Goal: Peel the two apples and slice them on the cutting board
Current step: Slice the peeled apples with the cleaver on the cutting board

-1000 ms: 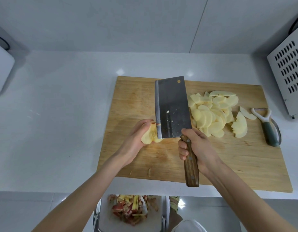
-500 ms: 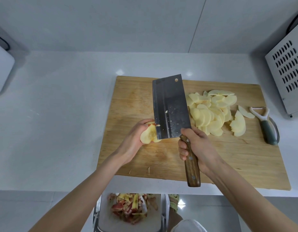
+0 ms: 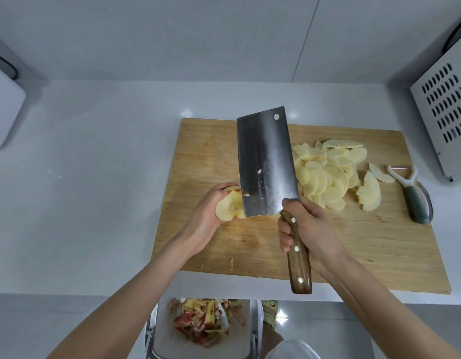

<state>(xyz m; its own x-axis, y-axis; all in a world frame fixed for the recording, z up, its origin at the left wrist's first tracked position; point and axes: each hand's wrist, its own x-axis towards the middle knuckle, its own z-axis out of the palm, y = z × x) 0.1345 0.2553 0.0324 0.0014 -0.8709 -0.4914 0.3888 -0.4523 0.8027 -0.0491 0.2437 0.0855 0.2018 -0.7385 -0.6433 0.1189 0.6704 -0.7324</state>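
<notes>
Left hand [image 3: 204, 213]: fingers curled round the last apple piece [image 3: 228, 207], left of frame centre, over the cutting board [image 3: 208, 151] — cut face up, a bit of red skin at its top edge. Right hand [image 3: 308, 229]: clenched on the wooden handle of the cleaver [image 3: 264, 161], blade flat toward the camera, lower left edge against the piece. Step reads as trimming core or leftover skin in hand. To do it well, use a short shallow cut with the edge angled away from the left thumb and the piece braced in the palm. Safer is flat side down on the board, slicing there.

Counts — one cleaver, one peeler [image 3: 413, 195] at the board's right edge, one board, one held piece. One pile of slices [image 3: 325, 177] lies right of the blade; they overlap, so the exact number is unclear. One bin of peels [image 3: 200, 322] sits at frame bottom, below the counter [image 3: 94, 177].
</notes>
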